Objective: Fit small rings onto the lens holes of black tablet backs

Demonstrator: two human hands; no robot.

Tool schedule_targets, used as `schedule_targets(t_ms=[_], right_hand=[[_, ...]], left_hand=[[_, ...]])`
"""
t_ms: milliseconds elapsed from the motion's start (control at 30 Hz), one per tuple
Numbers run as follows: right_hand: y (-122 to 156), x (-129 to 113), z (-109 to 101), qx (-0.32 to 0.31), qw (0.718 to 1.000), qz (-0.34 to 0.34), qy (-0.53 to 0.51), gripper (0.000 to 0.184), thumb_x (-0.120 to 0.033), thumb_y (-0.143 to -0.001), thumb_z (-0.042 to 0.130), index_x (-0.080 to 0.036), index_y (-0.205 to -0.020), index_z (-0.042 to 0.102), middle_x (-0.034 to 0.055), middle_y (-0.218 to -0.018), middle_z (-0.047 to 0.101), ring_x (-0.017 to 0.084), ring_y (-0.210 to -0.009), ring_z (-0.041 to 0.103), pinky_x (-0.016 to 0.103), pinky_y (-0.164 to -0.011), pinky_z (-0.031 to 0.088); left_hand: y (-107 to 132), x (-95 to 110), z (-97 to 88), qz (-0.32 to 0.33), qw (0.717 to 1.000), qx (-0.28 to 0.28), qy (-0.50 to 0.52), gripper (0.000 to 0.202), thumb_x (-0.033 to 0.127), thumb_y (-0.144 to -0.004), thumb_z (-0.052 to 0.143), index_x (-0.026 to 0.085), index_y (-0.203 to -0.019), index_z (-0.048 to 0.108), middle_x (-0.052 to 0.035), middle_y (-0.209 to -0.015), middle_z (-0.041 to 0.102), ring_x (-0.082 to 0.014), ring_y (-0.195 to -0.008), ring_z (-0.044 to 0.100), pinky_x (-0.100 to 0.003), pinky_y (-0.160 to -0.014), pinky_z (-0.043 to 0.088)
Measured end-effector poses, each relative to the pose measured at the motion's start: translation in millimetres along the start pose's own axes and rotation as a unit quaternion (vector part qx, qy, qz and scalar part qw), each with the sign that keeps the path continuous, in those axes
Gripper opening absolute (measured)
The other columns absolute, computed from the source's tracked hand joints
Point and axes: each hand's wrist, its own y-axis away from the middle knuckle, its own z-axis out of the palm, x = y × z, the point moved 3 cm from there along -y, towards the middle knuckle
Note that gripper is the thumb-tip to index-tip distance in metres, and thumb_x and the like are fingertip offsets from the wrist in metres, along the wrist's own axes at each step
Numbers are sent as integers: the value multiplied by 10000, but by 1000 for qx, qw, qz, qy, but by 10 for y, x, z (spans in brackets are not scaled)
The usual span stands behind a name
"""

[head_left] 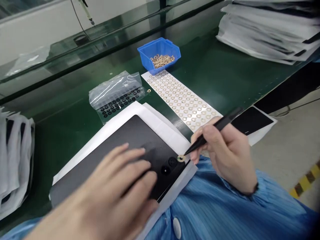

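While a stack of white-wrapped flat packs [15, 160] slumps at the far left of the frame, the left hand [105, 186] lies across a dark glossy panel [125, 143] at lower centre; its fingers [132, 160] are spread moderately and rest flat, holding nothing. That panel sits on a white paper sheet [117, 120] and looks stiff and smooth, so it may slide unless pressed from above, as it is here; two round black spots [172, 162] mark its surface near the right corner. Above it lie a clear plastic bag of black rings [117, 103] and a blue plastic bin of tan rings [157, 55]; a backing sheet of tan rings [180, 100] runs down from the bin, with one loose ring [149, 90] just beside the bag. Right of centre, the right hand [225, 146] pinches black tweezers [215, 131] in a narrow, firm grip, their tip on a tan ring [181, 158] just over the panel's corner; that ring seems thin, very light and easily flicked away, best taken by its rim. A second dark panel [252, 120] lies at right; more white-wrapped packs [270, 30] are piled at upper right.
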Motion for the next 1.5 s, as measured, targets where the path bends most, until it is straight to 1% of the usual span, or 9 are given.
schedule_targets(t_ms=[67, 200, 300, 400, 833, 1100, 1200, 1367, 1500], right_hand=[[44, 19, 108, -21, 1000, 16, -11, 201, -367, -885, 548, -203, -774, 517, -25, -561, 600, 119, -407, 588, 224, -338, 487], [71, 42, 171, -28, 999, 17, 34, 195, -366, -904, 515, -221, -777, 485, -35, -483, 582, 116, -342, 554, 215, -319, 460], [69, 36, 176, -29, 997, 12, 68, 202, -365, -910, 503, -219, -773, 472, -36, -434, 574, 111, -302, 527, 207, -312, 448], [59, 41, 182, -30, 997, 11, 69, 210, -368, -908, 503, -219, -766, 464, -30, -439, 585, 114, -301, 533, 202, -309, 451], [60, 41, 181, -25, 996, 4, 89, 216, -367, -910, 501, -219, -754, 476, -41, -432, 573, 115, -308, 539, 209, -312, 450], [73, 33, 171, -36, 993, -4, 113, 201, -360, -914, 495, -221, -769, 479, -51, -428, 568, 114, -311, 541, 217, -324, 451], [90, 38, 155, -42, 989, -30, 137, 163, -310, -921, 491, -212, -792, 488, -59, -436, 553, 101, -321, 537, 212, -339, 453], [151, 21, 136, -72, 968, -170, 168, 51, -169, -902, 497, -218, -890, 502, -32, -639, 565, 95, -446, 582, 242, -415, 482], [172, 49, 124, -69, 978, -169, 98, 97, -167, -934, 429, -243, -947, 487, -4, -798, 562, 79, -465, 578, 249, -404, 484]], left_hand=[[-7, 193, 161, 56, 997, -55, -18, 256, 238, -917, 502, 197, -1157, 583, -14, -1118, 634, -239, -1172, 512, -455, -1090, 356], [7, 216, 303, 76, 989, -105, -65, 371, 248, -938, 456, 204, -1304, 488, -78, -1256, 550, -323, -1194, 468, -540, -997, 426], [-8, 219, 340, 88, 987, -97, -90, 380, 258, -943, 448, 178, -1313, 483, -107, -1276, 526, -345, -1171, 468, -564, -959, 445], [-23, 237, 359, 69, 990, -89, -84, 374, 256, -954, 420, 156, -1307, 491, -113, -1276, 525, -344, -1168, 463, -560, -963, 444], [-41, 217, 377, 65, 991, -88, -76, 385, 271, -955, 406, 187, -1323, 482, -78, -1276, 537, -334, -1165, 465, -551, -947, 455], [-47, 226, 375, 69, 991, -80, -83, 370, 276, -964, 382, 164, -1294, 508, -70, -1242, 557, -321, -1151, 470, -536, -979, 414], [-65, 225, 366, 63, 992, -77, -77, 373, 289, -969, 384, 149, -1292, 506, -62, -1237, 564, -309, -1140, 471, -522, -987, 392], [-103, 191, 343, 53, 994, -80, -50, 421, 338, -972, 371, 137, -1331, 461, -60, -1229, 569, -271, -1078, 475, -500, -984, 362], [-125, 159, 366, 33, 994, -98, -31, 442, 362, -951, 418, 175, -1350, 444, -42, -1242, 560, -263, -1065, 460, -501, -1002, 322]])
